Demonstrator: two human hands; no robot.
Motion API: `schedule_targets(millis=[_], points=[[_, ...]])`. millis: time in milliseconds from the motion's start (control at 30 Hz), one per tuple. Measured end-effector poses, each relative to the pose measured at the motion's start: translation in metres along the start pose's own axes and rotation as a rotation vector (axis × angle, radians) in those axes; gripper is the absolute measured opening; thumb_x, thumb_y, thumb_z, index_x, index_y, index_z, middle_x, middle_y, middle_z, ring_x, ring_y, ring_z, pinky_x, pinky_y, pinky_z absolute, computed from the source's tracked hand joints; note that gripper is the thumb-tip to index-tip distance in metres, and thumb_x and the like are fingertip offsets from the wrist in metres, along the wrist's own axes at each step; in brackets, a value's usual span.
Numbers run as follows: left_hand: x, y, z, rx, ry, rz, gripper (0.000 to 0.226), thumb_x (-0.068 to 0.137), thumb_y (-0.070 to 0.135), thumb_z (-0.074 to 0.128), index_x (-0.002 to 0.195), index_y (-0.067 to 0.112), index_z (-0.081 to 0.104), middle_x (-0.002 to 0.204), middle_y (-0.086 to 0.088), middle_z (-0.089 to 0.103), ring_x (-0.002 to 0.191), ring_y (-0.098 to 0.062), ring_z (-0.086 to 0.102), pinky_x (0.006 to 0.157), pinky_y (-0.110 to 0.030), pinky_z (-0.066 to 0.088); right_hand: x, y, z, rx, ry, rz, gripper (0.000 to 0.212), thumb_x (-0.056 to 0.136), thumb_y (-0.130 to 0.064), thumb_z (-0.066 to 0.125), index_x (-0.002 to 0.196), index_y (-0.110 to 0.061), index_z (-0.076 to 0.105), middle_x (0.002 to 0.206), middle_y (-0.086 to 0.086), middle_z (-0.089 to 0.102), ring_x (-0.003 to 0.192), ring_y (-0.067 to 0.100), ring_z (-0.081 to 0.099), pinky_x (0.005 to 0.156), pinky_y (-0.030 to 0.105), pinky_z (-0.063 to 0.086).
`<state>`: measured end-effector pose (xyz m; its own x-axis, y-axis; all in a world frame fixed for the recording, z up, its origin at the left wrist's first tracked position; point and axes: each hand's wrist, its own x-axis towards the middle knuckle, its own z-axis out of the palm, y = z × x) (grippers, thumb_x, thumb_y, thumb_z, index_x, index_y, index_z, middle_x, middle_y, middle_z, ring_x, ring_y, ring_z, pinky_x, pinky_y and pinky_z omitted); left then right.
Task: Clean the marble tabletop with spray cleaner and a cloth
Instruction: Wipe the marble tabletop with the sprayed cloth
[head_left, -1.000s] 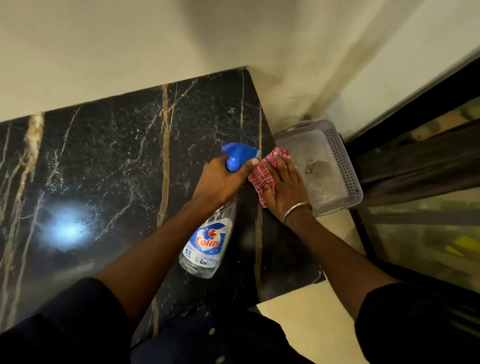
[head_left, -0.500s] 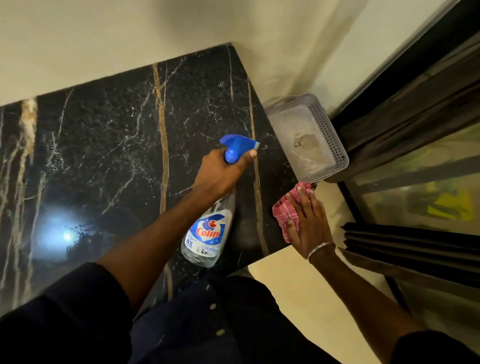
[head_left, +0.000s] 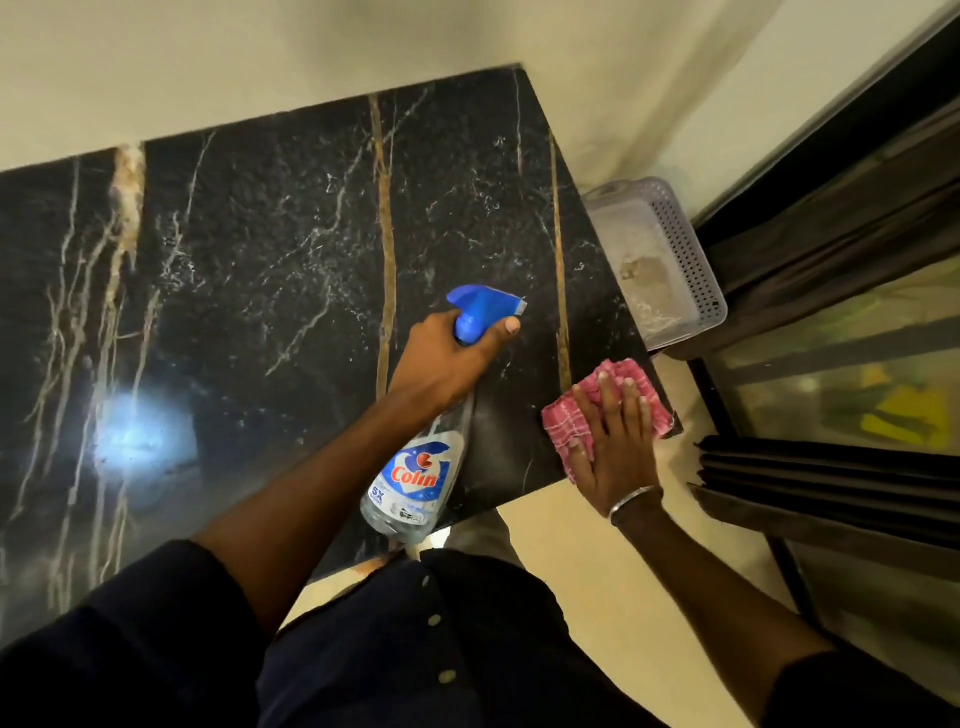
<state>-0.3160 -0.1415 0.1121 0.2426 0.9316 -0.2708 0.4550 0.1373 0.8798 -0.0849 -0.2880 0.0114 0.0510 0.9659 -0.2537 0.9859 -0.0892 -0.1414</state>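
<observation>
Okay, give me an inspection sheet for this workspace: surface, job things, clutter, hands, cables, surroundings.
Surface: black marble tabletop with white and gold veins; light glare at its left.
Job's things: spray bottle, clear with a blue trigger head, held tilted over the tabletop; pink checked cloth on the near right corner.
Clutter: grey perforated basket beside the right edge, off the tabletop, with a brownish mark inside.
Hands: left hand grips the bottle's neck; right hand presses flat on the cloth, fingers straight.
Cables: nothing seen.
Surroundings: cream wall behind, pale floor, dark-framed glass at right.
</observation>
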Motion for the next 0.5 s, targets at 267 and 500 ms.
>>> schedule_targets(millis=[267, 500], points=[[-0.043, -0.031, -0.049, 0.013, 0.093, -0.051, 0.034, 0.087, 0.051, 0.064, 0.069, 0.024, 0.054, 0.06, 0.007, 0.057, 0.048, 0.003, 0.052, 0.046, -0.008, 0.038, -0.022, -0.093, 0.026, -0.027, -0.038, -0.153, 0.071, 0.096, -0.058, 0.023, 0.156, -0.02, 0.019, 0.164, 0.012, 0.008, 0.151, 0.036, 0.004, 0.117, 0.059, 0.015], [-0.087, -0.078, -0.119, -0.03, 0.271, -0.141, 0.035, 0.087, 0.05, 0.065, 0.066, 0.024, 0.053, 0.058, 0.008, 0.056, 0.046, 0.005, 0.051, 0.046, -0.006, 0.037, -0.03, -0.17, 0.044, -0.082, -0.084, -0.366, 0.079, 0.09, -0.058, 0.045, 0.156, -0.023, 0.019, 0.164, 0.012, 0.007, 0.15, 0.038, 0.004, 0.119, 0.058, 0.01]])
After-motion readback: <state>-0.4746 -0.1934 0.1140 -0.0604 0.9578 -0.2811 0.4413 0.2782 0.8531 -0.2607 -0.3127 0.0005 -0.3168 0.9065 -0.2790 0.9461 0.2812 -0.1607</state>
